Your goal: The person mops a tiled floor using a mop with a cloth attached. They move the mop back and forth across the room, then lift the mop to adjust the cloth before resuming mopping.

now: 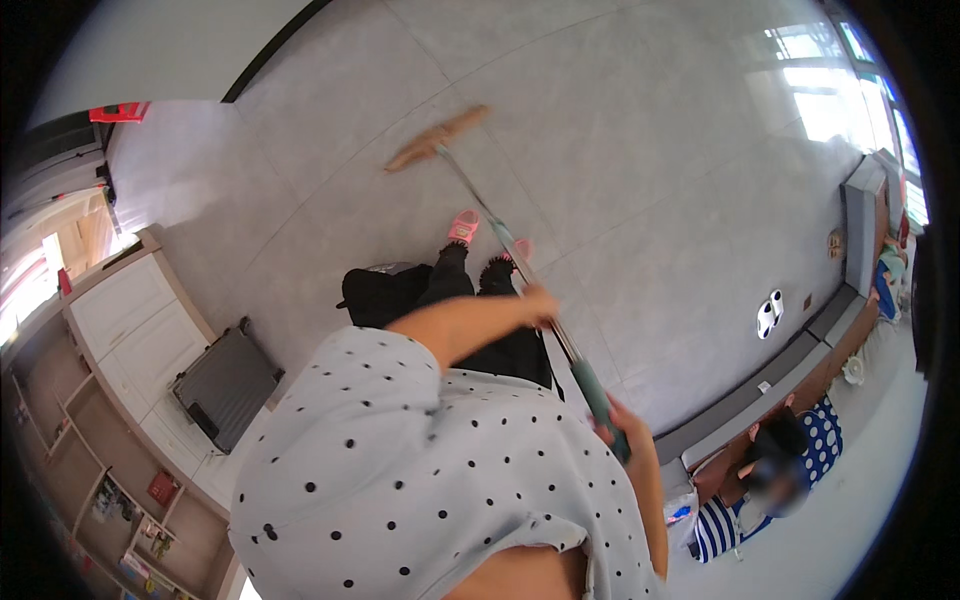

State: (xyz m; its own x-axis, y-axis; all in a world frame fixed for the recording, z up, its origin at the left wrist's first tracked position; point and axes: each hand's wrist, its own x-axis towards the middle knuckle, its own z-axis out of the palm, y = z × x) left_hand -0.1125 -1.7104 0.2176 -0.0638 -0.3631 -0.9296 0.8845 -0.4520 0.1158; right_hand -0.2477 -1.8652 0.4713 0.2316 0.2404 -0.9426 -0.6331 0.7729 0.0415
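Note:
A long-handled mop [466, 182] slants across the view, its brown flat head [432, 142] resting on the grey tiles ahead of my feet. My left hand [538, 306] is closed round the metal pole partway down. Lower in the view, by my right side, my right hand [624, 428] wraps round the green grip [594, 388] at the top end; some of its fingers are hidden behind the grip. My feet, in pink sandals [463, 227], stand just behind the mop head, the right one partly covered by the pole.
At left, a dark suitcase [232, 385] stands against white cabinets [135, 325] beside open shelves. A grey sofa [750, 395] lines the right side, where a person [778, 440] lies and another figure sits farther back. White slippers [769, 314] lie on the floor by it.

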